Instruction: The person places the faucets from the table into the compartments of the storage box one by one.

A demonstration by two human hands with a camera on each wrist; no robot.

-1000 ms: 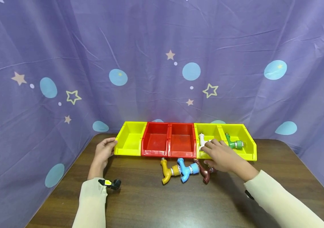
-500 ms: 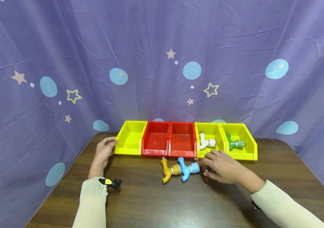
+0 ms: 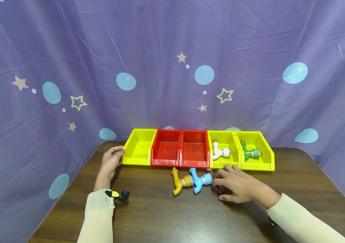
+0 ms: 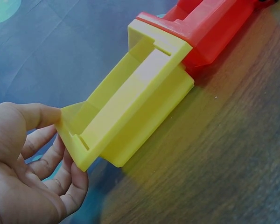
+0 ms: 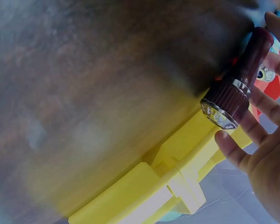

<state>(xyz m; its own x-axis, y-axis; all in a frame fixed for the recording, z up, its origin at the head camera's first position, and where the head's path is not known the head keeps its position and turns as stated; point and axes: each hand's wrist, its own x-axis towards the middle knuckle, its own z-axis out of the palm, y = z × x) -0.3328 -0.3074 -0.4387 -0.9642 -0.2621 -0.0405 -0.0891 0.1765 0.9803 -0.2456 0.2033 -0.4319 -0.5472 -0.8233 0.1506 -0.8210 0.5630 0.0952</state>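
Observation:
My left hand (image 3: 110, 165) holds the outer side of the leftmost yellow storage bin (image 4: 135, 102), thumb at its edge and fingers along the side. A maroon faucet (image 5: 235, 86) lies on the table in front of the bins. My right hand (image 3: 236, 185) is around it, thumb and fingers curled on either side, hiding most of it in the head view. A blue faucet (image 3: 198, 181) and a yellow faucet (image 3: 178, 182) lie in a row to its left. In the yellow bins on the right sit a white faucet (image 3: 219, 152) and a green faucet (image 3: 248, 152).
Two red bins (image 3: 166, 148) stand side by side between the yellow ones, all in one row. A purple patterned curtain (image 3: 160, 94) hangs behind the brown wooden table (image 3: 166, 216).
My right hand has moved from the bin with the white faucet down to the maroon faucet on the table. My left hand has stayed at the leftmost bin.

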